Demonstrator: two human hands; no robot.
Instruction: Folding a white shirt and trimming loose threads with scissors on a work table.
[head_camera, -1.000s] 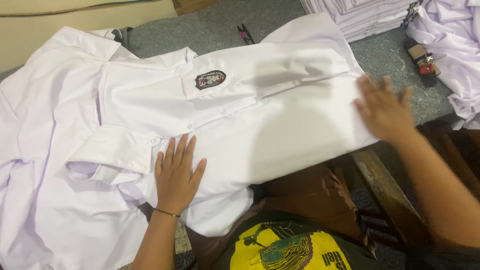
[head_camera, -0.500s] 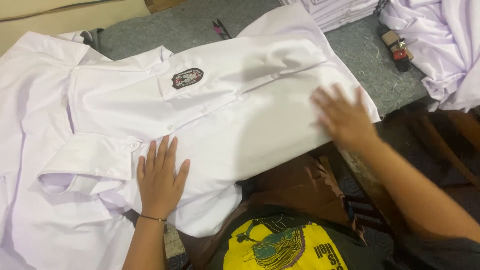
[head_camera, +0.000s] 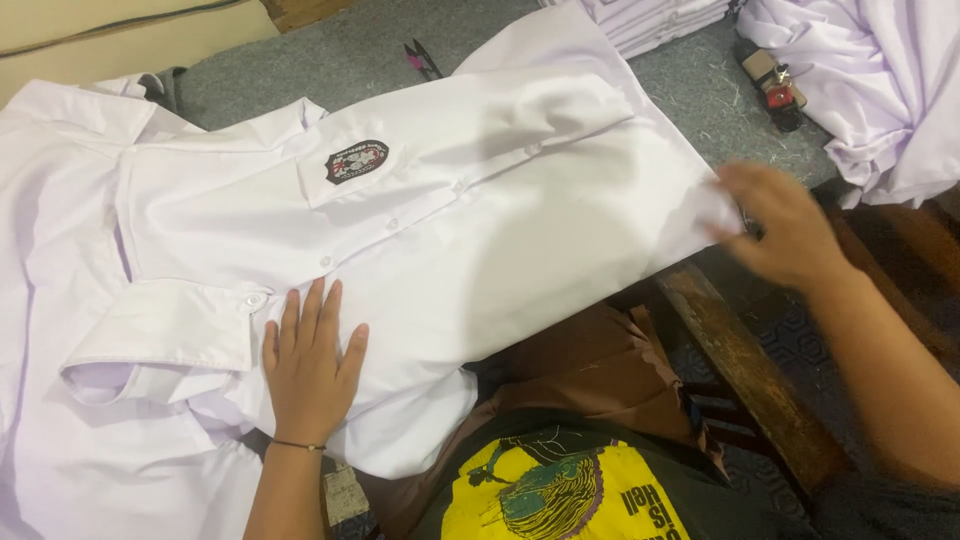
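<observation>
The left hand (head_camera: 308, 368) lies flat on the lower front of the white shirt (head_camera: 440, 240), fingers (head_camera: 318, 312) spread and released, pinning the cloth just below the button line. The shirt is spread front-up across the grey worktop (head_camera: 330, 60), its near edge hanging off toward the person.

Change noted: a second ago the right hand (head_camera: 785, 228) lay flat and open on the hem end of the shirt; half a second ago it was sliding along that end; now it sits at the hem corner, off the worktop edge, fingers bent around the cloth. The picture is blurred there, so a firm grasp cannot be confirmed. The left hand has stayed put throughout. Judgement: smoothing is giving way to taking hold of the hem.

Beyond the shirt's badge (head_camera: 356, 161), small snips (head_camera: 423, 57) lie on the worktop. Further right of the shirt: a folded stack (head_camera: 660, 18), a loose white heap (head_camera: 880, 80), a small tool (head_camera: 772, 78). No containers in view.
</observation>
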